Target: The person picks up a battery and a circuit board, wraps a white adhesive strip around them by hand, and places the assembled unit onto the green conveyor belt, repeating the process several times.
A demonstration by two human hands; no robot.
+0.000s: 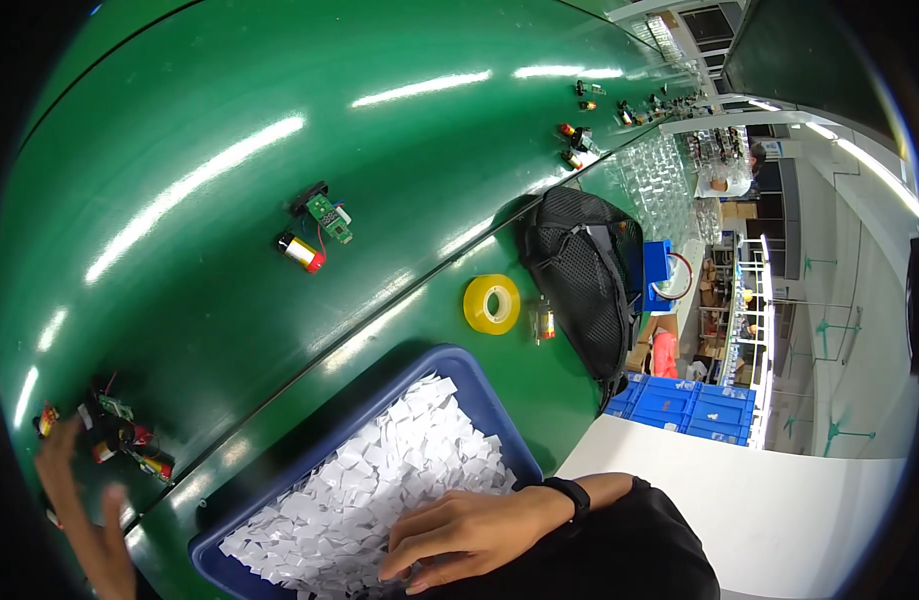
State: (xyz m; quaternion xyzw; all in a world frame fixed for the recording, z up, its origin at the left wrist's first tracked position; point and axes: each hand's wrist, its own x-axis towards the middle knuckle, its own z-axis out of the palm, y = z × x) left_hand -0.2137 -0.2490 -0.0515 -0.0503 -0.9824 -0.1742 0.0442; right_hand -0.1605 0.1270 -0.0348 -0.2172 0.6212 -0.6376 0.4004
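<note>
My left hand [80, 500] reaches in at the lower left, its thumb and fingers apart. It is beside a cluster of small electronic assemblies [130, 440], with green circuit boards, wires and red-and-yellow cylindrical cells. Part of that cluster is hidden behind the fingers. My right hand [470, 535], with a black band at the wrist, lies over a blue tray [280, 492] filled with small white paper pieces [390, 470]. Its fingers are loosely bent onto the paper, a gap showing between thumb and forefinger, and I see nothing gripped in it.
A single circuit board with a cell [315, 228] lies mid-bench on the green surface [210, 300]. Yellow tape [492, 304], a small cell [547, 320] and a black mesh bag [580, 270] stand beyond the tray. Blue crates [690, 405] stand at the right; more assemblies [578, 145] lie farther off.
</note>
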